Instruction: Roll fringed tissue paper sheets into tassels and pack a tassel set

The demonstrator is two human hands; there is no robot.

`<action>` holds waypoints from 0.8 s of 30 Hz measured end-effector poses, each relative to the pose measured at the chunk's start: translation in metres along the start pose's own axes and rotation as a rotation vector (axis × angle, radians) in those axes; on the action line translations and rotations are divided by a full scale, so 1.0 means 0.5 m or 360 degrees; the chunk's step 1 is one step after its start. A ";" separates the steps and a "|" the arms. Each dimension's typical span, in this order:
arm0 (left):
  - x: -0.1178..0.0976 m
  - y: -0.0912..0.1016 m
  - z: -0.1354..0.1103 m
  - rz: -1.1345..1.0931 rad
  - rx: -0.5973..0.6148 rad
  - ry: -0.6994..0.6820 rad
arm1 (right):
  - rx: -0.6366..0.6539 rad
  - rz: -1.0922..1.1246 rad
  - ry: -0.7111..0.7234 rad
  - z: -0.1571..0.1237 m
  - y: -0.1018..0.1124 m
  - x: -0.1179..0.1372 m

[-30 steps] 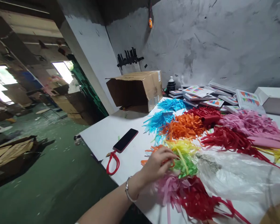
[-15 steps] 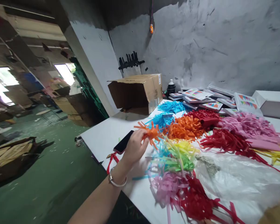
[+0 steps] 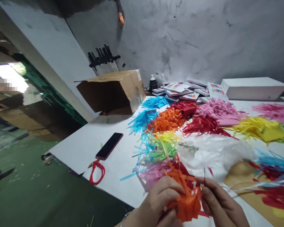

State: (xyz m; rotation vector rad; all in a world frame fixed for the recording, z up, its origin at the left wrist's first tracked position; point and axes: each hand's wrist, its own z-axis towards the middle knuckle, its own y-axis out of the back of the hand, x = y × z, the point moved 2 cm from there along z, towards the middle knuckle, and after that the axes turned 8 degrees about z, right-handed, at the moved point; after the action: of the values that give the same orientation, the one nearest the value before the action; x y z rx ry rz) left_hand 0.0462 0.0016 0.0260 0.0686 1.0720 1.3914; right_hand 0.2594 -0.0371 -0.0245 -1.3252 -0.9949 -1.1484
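Left hand (image 3: 159, 200): grip clamped on orange tassel (image 3: 188, 201), low over counter (image 3: 85, 148) edge.
Right hand (image 3: 219, 203): fingertips pinched on thin strand (image 3: 204, 175) beside it.
Around: pink tassel (image 3: 152, 173), plastic bag (image 3: 215, 151) just behind; phone (image 3: 109, 145) left.

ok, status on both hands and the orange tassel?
Left hand shut on orange fringed paper tassel. Right hand pinching thin dark string beside it. Nothing blocking.

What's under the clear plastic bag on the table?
A grey-green clump shows through the plastic bag near its left end. Red strips poke out at its right edge. Anything else beneath is blurred by wrinkles and glare.
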 end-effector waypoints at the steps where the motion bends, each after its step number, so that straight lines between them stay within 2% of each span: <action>1: 0.001 -0.009 0.001 -0.0019 0.0008 -0.0030 | -0.0036 0.0159 -0.0134 0.001 -0.001 0.001; 4: 0.002 -0.026 0.002 -0.0070 -0.0013 -0.0136 | -0.0077 0.0448 -0.0373 -0.004 -0.007 -0.001; 7: 0.000 -0.035 0.003 -0.0128 -0.0012 -0.0121 | 0.0030 0.0463 -0.0374 -0.013 -0.009 0.005; 9: -0.002 -0.035 0.001 -0.0143 0.0062 0.0023 | 0.0083 0.0357 -0.0273 -0.017 -0.002 0.016; 12: -0.003 -0.025 -0.008 -0.0165 0.0121 0.0337 | 0.0112 -0.0038 0.0005 -0.021 0.012 0.039; 16: -0.012 -0.013 -0.009 -0.0215 -0.0158 0.0624 | 0.0157 -0.0500 0.0347 -0.032 0.011 0.060; 17: -0.018 -0.018 -0.003 -0.0221 -0.0151 0.0615 | 0.0185 -0.0543 0.0408 -0.035 0.006 0.063; 19: -0.034 -0.040 0.012 -0.0240 -0.0002 0.0529 | 0.0229 -0.0580 0.0525 -0.043 -0.004 0.067; 21: -0.045 -0.069 0.025 -0.0325 0.0100 0.0520 | 0.0189 -0.0598 0.0612 -0.051 -0.005 0.071; 22: -0.047 -0.083 0.028 -0.0408 0.0080 0.0598 | 0.0112 -0.0621 0.0630 -0.055 0.000 0.072; 24: -0.044 -0.105 0.025 -0.0657 -0.0043 0.0885 | -0.0078 -0.0712 0.0634 -0.064 0.016 0.074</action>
State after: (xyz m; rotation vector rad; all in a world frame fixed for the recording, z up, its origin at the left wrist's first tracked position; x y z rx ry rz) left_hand 0.0974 -0.0228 0.0132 -0.5602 1.4249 1.0650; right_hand 0.2713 -0.0714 0.0093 -0.8749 -0.9913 -1.7063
